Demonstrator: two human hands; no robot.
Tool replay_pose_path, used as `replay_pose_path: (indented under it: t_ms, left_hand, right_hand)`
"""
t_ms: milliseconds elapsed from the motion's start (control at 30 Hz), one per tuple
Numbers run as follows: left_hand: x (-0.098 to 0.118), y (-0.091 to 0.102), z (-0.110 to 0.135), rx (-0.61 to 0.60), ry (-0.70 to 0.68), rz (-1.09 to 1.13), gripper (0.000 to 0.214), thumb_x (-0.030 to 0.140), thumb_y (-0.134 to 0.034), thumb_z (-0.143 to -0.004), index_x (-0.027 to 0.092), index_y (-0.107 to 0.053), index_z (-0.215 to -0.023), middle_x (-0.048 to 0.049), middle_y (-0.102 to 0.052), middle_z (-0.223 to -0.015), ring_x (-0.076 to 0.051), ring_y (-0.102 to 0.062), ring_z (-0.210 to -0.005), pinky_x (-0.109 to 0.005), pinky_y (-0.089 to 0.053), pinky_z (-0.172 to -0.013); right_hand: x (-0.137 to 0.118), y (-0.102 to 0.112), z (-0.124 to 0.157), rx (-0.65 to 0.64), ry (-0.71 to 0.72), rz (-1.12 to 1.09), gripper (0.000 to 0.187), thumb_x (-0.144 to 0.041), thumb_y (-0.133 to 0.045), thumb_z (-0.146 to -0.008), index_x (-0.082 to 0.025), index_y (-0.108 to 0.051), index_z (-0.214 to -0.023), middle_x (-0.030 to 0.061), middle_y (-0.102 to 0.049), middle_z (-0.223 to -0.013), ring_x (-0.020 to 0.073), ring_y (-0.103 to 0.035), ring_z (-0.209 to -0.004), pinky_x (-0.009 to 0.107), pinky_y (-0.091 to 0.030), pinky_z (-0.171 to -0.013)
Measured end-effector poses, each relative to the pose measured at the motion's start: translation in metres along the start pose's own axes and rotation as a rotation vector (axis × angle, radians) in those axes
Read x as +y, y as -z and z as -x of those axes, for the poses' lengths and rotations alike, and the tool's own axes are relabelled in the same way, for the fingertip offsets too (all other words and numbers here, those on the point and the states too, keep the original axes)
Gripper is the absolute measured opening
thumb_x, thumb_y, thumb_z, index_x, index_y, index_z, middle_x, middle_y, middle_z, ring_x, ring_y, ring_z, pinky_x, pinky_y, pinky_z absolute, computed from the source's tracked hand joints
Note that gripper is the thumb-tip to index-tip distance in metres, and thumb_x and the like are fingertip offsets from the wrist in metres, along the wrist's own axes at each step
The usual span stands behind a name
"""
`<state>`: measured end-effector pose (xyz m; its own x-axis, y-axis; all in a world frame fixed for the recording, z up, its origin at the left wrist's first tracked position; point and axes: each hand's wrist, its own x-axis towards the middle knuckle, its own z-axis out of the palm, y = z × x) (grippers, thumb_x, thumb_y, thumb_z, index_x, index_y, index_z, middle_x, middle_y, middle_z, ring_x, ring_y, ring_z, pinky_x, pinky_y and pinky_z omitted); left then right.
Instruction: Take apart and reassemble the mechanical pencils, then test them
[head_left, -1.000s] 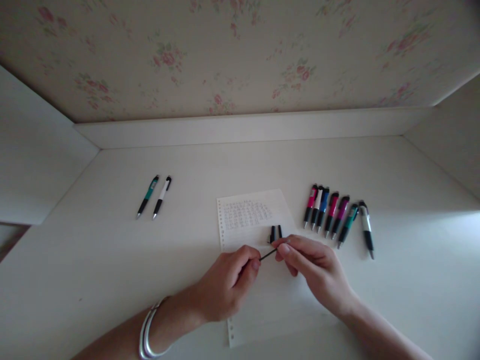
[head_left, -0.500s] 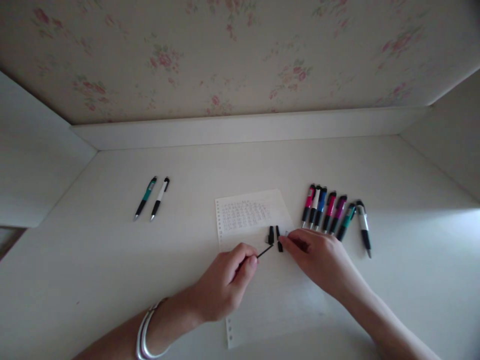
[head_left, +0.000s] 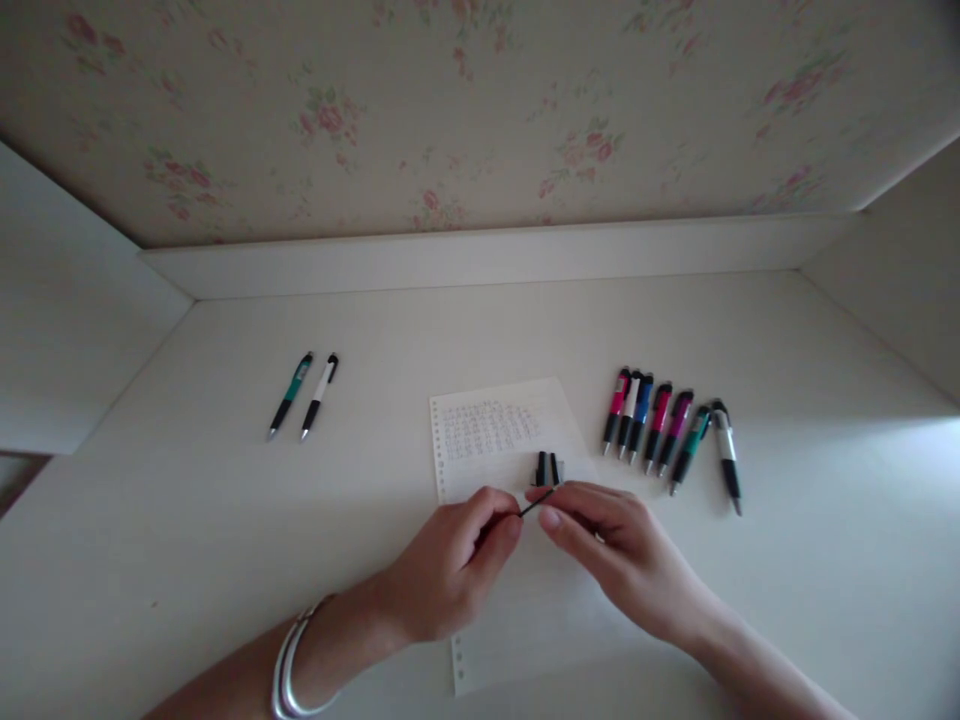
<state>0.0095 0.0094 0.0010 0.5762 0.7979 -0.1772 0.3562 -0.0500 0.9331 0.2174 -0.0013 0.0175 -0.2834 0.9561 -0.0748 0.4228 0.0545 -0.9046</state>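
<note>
My left hand (head_left: pixel 457 565) is closed in a pinch round a thin dark pen refill (head_left: pixel 534 503), which points up and to the right. Close against its far end is my right hand (head_left: pixel 611 545), thumb and fingers curled round the tip. A tiny pale spot shows between those fingers; whatever they hold is too small to make out. Just beyond the fingertips, black pen parts (head_left: pixel 541 468) lie side by side on a sheet of lined paper (head_left: pixel 517 640), their near ends partly hidden by my right hand. Handwriting fills the sheet's upper part.
On the right of the white desk (head_left: pixel 225 560) lies a row of several colored pens (head_left: pixel 661 428), with a white and black pen (head_left: pixel 726 455) at its end. A teal pen (head_left: pixel 291 397) and a white pen (head_left: pixel 320 398) lie at the left. A floral wall (head_left: pixel 480 120) rises behind.
My right hand has left the black pen parts and come down and left to the refill's tip. My left hand has barely moved, still pinching the refill.
</note>
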Motion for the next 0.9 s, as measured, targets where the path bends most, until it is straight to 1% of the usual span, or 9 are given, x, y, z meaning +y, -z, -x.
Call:
replay_pose_path:
  t_ms: [100, 233, 300, 400, 500, 567, 700, 800, 900]
  left_hand:
    - [0.001, -0.001, 0.000, -0.042, -0.039, -0.018, 0.025, 0.034, -0.041, -0.105, 0.018, -0.061, -0.102, 0.0034, -0.053, -0.070, -0.012, -0.049, -0.062, -0.025, -0.038, -0.062]
    - [0.000, -0.001, -0.001, -0.024, -0.033, -0.062, 0.025, 0.034, -0.044, -0.105, 0.017, -0.062, -0.099, 0.0023, -0.055, -0.071, -0.013, -0.051, -0.064, -0.025, -0.037, -0.061]
    - [0.000, -0.001, -0.001, -0.013, -0.025, -0.078, 0.025, 0.034, -0.044, -0.104, 0.017, -0.061, -0.096, 0.0021, -0.056, -0.071, -0.013, -0.051, -0.064, -0.025, -0.038, -0.061]
    - [0.000, -0.001, 0.000, -0.006, -0.027, -0.082, 0.025, 0.033, -0.044, -0.105, 0.017, -0.061, -0.095, 0.0014, -0.058, -0.073, -0.013, -0.052, -0.065, -0.024, -0.039, -0.062]
    - [0.000, 0.000, 0.000, 0.003, -0.037, -0.083, 0.026, 0.033, -0.043, -0.105, 0.017, -0.061, -0.096, 0.0010, -0.058, -0.072, -0.013, -0.051, -0.065, -0.025, -0.039, -0.061]
    - [-0.001, 0.000, 0.000, 0.005, -0.037, -0.075, 0.027, 0.034, -0.043, -0.105, 0.017, -0.061, -0.096, 0.0014, -0.056, -0.071, -0.013, -0.049, -0.063, -0.025, -0.039, -0.059]
    - [-0.001, 0.000, 0.000, 0.007, -0.035, -0.058, 0.027, 0.035, -0.042, -0.105, 0.017, -0.059, -0.096, 0.0036, -0.050, -0.067, -0.012, -0.045, -0.058, -0.024, -0.037, -0.057]
    - [0.000, 0.001, 0.000, 0.007, -0.036, -0.057, 0.028, 0.036, -0.041, -0.106, 0.017, -0.058, -0.096, 0.0047, -0.046, -0.065, -0.012, -0.043, -0.057, -0.024, -0.036, -0.055]
    - [0.001, 0.001, 0.000, 0.006, -0.033, -0.062, 0.029, 0.037, -0.040, -0.106, 0.017, -0.058, -0.096, 0.0045, -0.046, -0.066, -0.012, -0.043, -0.058, -0.024, -0.036, -0.056]
  right_hand:
    - [0.001, -0.008, 0.003, 0.012, -0.030, -0.118, 0.045, -0.045, -0.052, -0.101, -0.019, -0.065, -0.066, 0.0018, -0.065, -0.067, 0.0129, -0.056, -0.056, 0.025, -0.041, -0.053]
    - [0.010, -0.006, 0.005, 0.133, -0.142, -0.240, 0.043, -0.050, -0.055, -0.098, -0.019, -0.067, -0.071, -0.0033, -0.051, -0.051, 0.0108, -0.045, -0.046, 0.025, -0.035, -0.047]
    - [0.014, -0.001, 0.005, 0.237, -0.165, -0.291, 0.041, -0.051, -0.058, -0.097, -0.018, -0.069, -0.074, -0.0025, -0.053, -0.052, 0.0111, -0.046, -0.047, 0.025, -0.036, -0.048]
    - [0.019, 0.007, 0.001, 0.383, -0.181, -0.409, 0.037, -0.052, -0.061, -0.094, -0.018, -0.070, -0.082, 0.0009, -0.062, -0.061, 0.0108, -0.048, -0.045, 0.026, -0.035, -0.044]
    - [0.022, 0.017, -0.002, 0.484, -0.197, -0.491, 0.034, -0.053, -0.064, -0.092, -0.019, -0.069, -0.086, 0.0013, -0.064, -0.065, 0.0109, -0.049, -0.042, 0.025, -0.033, -0.039]
    - [0.023, 0.023, -0.004, 0.501, -0.217, -0.409, 0.037, -0.053, -0.063, -0.092, -0.020, -0.065, -0.077, -0.0003, -0.060, -0.058, 0.0115, -0.048, -0.041, 0.025, -0.034, -0.039]
    - [0.024, 0.027, -0.007, 0.440, -0.253, 0.069, 0.045, -0.053, -0.060, -0.092, -0.022, -0.055, -0.059, -0.0034, -0.048, -0.045, 0.0116, -0.042, -0.040, 0.025, -0.031, -0.039]
    - [0.027, 0.023, -0.009, 0.354, -0.221, 0.331, 0.046, -0.050, -0.058, -0.093, -0.022, -0.055, -0.057, -0.0032, -0.049, -0.044, 0.0125, -0.046, -0.041, 0.025, -0.032, -0.041]
    - [0.031, 0.019, -0.010, 0.275, -0.241, 0.416, 0.046, -0.051, -0.055, -0.095, -0.023, -0.059, -0.058, -0.0027, -0.054, -0.043, 0.0144, -0.053, -0.041, 0.026, -0.037, -0.044]
